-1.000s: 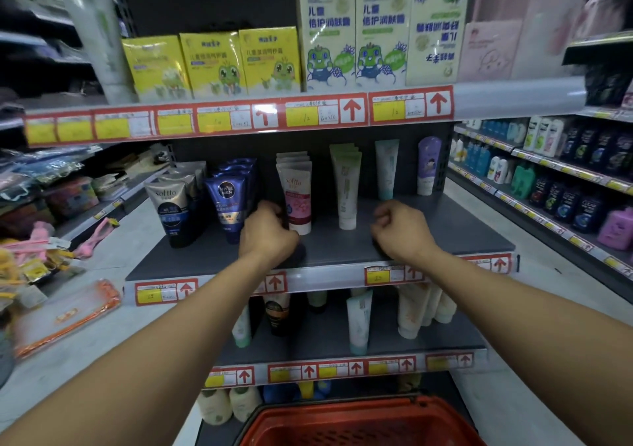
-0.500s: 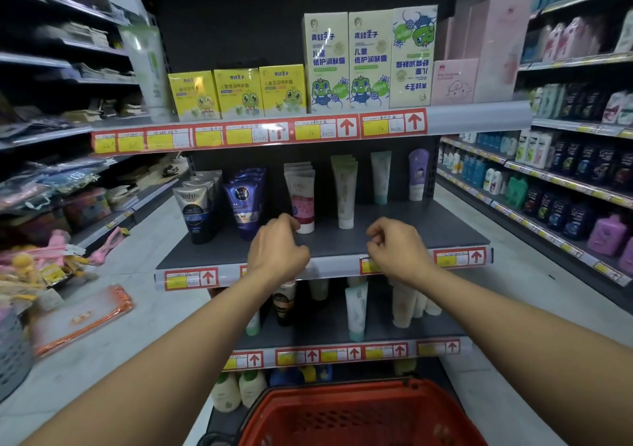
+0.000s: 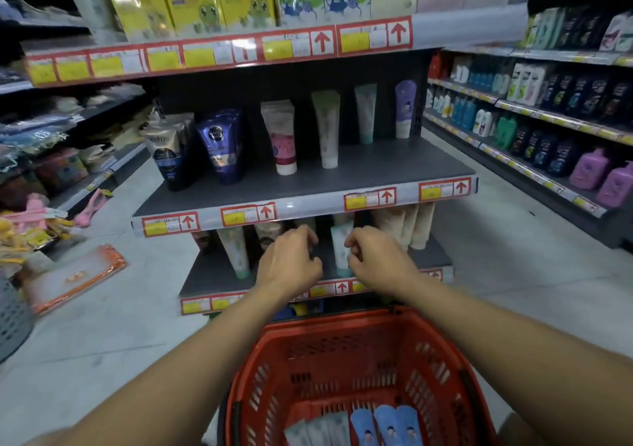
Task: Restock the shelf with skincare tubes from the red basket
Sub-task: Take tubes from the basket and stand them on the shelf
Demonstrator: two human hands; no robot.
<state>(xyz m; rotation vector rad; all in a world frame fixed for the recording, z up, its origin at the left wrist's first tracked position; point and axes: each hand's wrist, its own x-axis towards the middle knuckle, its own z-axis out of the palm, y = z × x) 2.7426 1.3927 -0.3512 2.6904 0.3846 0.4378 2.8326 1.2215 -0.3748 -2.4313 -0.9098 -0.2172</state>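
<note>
Both your hands have dropped from the middle shelf's front edge and now hang in front of the lower shelf (image 3: 219,274), and the view has tipped down so the red basket (image 3: 346,339) shows its contents; your left hand (image 3: 291,262) and right hand (image 3: 378,260) sit side by side with a small gap between them, fingers loosely curled, and neither holds anything that can be seen. The tubes you need lie below and behind your hands, toward your body, at the near end of the basket floor: grey tubes (image 3: 318,428) on the left and blue tubes (image 3: 387,423) on the right, touching one another, each lying flat with its long axis running roughly from you toward the shelf. Your right hand is likely the nearer one to the blue tubes and your left to the grey; either way the reach probably goes down and back, not forward. The middle shelf (image 3: 394,164) has bare space at its front and right.
</note>
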